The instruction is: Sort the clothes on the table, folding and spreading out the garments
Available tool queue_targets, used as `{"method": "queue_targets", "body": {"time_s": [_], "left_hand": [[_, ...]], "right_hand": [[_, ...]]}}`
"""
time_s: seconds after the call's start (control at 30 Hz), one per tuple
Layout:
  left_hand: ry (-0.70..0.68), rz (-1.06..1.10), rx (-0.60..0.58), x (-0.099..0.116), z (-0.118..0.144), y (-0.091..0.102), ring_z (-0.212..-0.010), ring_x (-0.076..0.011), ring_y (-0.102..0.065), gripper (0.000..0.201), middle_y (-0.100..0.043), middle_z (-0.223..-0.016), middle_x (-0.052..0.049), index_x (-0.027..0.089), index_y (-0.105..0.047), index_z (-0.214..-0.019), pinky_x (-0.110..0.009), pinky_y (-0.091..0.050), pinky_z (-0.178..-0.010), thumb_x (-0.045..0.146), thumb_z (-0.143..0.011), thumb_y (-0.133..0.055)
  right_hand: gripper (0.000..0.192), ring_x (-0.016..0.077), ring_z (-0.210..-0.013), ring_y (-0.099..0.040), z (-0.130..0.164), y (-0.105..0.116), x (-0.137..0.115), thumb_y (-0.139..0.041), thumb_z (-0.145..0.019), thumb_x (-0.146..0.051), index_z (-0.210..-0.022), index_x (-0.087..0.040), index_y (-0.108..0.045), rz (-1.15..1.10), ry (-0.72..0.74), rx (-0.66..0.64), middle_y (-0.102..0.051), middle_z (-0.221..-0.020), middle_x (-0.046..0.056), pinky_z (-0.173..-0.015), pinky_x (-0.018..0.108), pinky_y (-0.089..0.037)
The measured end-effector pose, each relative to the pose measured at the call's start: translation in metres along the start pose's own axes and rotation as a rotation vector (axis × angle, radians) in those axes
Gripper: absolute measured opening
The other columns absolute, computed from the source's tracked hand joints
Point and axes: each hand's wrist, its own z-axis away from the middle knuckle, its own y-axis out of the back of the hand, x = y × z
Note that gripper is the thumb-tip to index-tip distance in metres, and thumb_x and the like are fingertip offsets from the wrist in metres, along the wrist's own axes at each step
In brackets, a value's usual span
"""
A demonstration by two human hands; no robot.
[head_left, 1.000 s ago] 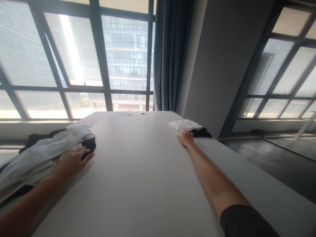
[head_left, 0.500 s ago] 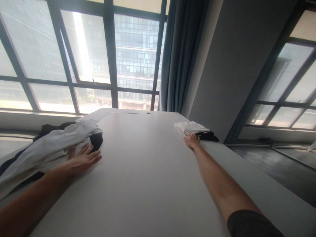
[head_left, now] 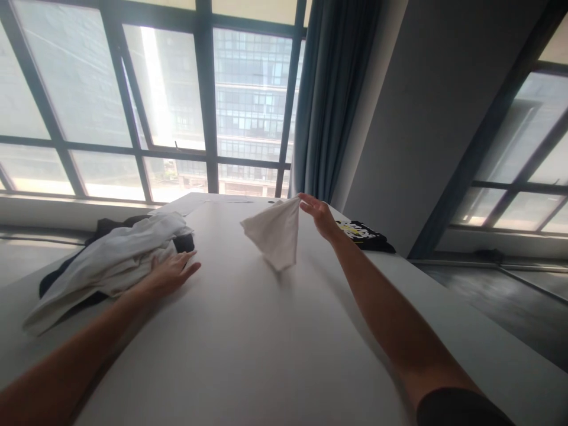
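Pinching one corner of a folded white cloth (head_left: 273,236) between my right hand's (head_left: 318,216) fingertips, I am holding it up so it is hanging in a loose cone, its low tip just above the middle of the long white table (head_left: 248,331). Nearer, my left hand (head_left: 171,271) is lying flat and open, gripping nothing, its fingers touching a rumpled heap of white and black clothes (head_left: 115,260) at the table's left edge. Farther off, a folded black garment with a yellow print (head_left: 364,233) is sitting at the right edge.
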Motion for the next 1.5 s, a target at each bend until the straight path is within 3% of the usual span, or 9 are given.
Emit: {"method": "queue_targets", "body": {"time_s": [0.13, 0.3, 0.47, 0.63, 0.8, 0.97, 1.2, 1.3, 1.5], "left_hand": [[-0.138, 0.236, 0.127, 0.029, 0.004, -0.009, -0.14, -0.0403, -0.043, 0.085, -0.045, -0.153, -0.022, 0.012, -0.031, -0.155, -0.066, -0.025, -0.114, 0.066, -0.09, -0.04], [-0.34, 0.543, 0.169, 0.064, 0.009, -0.029, -0.122, -0.0366, -0.06, 0.071, -0.067, -0.129, -0.016, 0.018, -0.06, -0.131, -0.05, -0.048, -0.103, 0.069, -0.082, -0.055], [-0.491, 0.703, 0.175, 0.087, 0.017, -0.025, -0.119, -0.0328, -0.062, 0.055, -0.071, -0.123, -0.012, 0.02, -0.067, -0.12, -0.047, -0.046, -0.109, 0.058, -0.08, -0.066], [-0.496, 0.721, 0.234, 0.089, 0.023, -0.017, -0.112, -0.0294, -0.066, 0.044, -0.072, -0.122, -0.011, 0.018, -0.068, -0.119, -0.041, -0.053, -0.1, 0.044, -0.083, -0.063], [-0.426, 0.525, 0.394, 0.049, 0.001, -0.009, -0.085, -0.0273, -0.071, 0.022, -0.075, -0.077, -0.007, 0.021, -0.071, -0.086, -0.04, -0.058, -0.084, 0.036, -0.079, -0.057], [-0.31, 0.325, 0.711, 0.0, -0.007, 0.021, -0.095, -0.03, -0.068, 0.024, -0.072, -0.082, -0.01, 0.022, -0.066, -0.081, -0.049, -0.053, -0.092, 0.043, -0.083, -0.054], [-0.253, 0.401, 1.024, -0.012, 0.021, 0.058, -0.093, -0.0233, -0.064, 0.048, -0.064, -0.096, -0.008, 0.021, -0.058, -0.097, -0.038, -0.053, -0.079, 0.06, -0.097, -0.031], [-0.297, 0.444, 0.928, -0.005, 0.02, 0.055, -0.094, -0.0255, -0.063, 0.049, -0.064, -0.101, -0.012, 0.02, -0.058, -0.1, -0.04, -0.053, -0.08, 0.062, -0.095, -0.032], [-0.354, 0.179, 0.176, 0.03, 0.011, 0.01, -0.113, -0.0334, -0.061, 0.049, -0.071, -0.112, -0.012, 0.021, -0.066, -0.103, -0.044, -0.045, -0.092, 0.063, -0.083, -0.052]], "right_hand": [[0.052, 0.0255, -0.13, -0.053, 0.022, -0.031, 0.012, -0.069, -0.086, -0.041, -0.132, -0.019, -0.063, 0.106, -0.087, -0.143, -0.056, -0.143, 0.011, -0.11, 0.042, -0.042], [0.072, 0.0278, -0.123, -0.059, 0.068, -0.066, 0.021, -0.079, -0.077, -0.042, -0.14, -0.017, -0.057, 0.28, 0.01, -0.575, -0.056, -0.141, 0.017, -0.109, 0.044, -0.044], [0.06, 0.0252, -0.113, -0.063, 0.095, -0.091, -0.009, -0.074, -0.081, -0.041, -0.135, -0.017, -0.059, 0.245, 0.175, -0.546, -0.06, -0.135, 0.016, -0.099, 0.041, -0.049], [0.01, 0.0149, -0.076, -0.061, 0.104, -0.114, -0.027, -0.06, -0.082, -0.011, -0.083, -0.016, -0.069, 0.236, 0.265, -0.467, -0.069, -0.084, 0.003, -0.075, 0.027, -0.049], [0.012, 0.0143, -0.073, -0.059, 0.09, -0.091, -0.02, -0.057, -0.091, -0.023, -0.084, -0.018, -0.064, 0.263, 0.247, -0.169, -0.067, -0.081, 0.002, -0.07, 0.025, -0.045], [0.021, 0.0159, -0.068, -0.06, 0.066, -0.046, 0.004, -0.046, -0.096, -0.034, -0.091, -0.019, -0.059, 0.298, 0.133, 0.182, -0.064, -0.075, 0.001, -0.068, 0.026, -0.045], [0.017, 0.0165, -0.073, -0.063, 0.067, -0.022, 0.047, -0.052, -0.095, -0.029, -0.088, -0.019, -0.064, 0.508, -0.159, -0.003, -0.07, -0.08, 0.004, -0.07, 0.025, -0.044], [0.013, 0.0155, -0.075, -0.064, 0.072, -0.02, 0.058, -0.059, -0.09, -0.023, -0.096, -0.018, -0.069, 0.593, -0.266, -0.14, -0.073, -0.092, 0.005, -0.073, 0.024, -0.045], [0.051, 0.0163, -0.086, -0.068, 0.077, -0.025, 0.054, -0.071, -0.085, -0.036, -0.133, -0.019, -0.063, 0.526, -0.163, -0.315, -0.069, -0.122, 0.01, -0.085, 0.026, -0.049]]}}
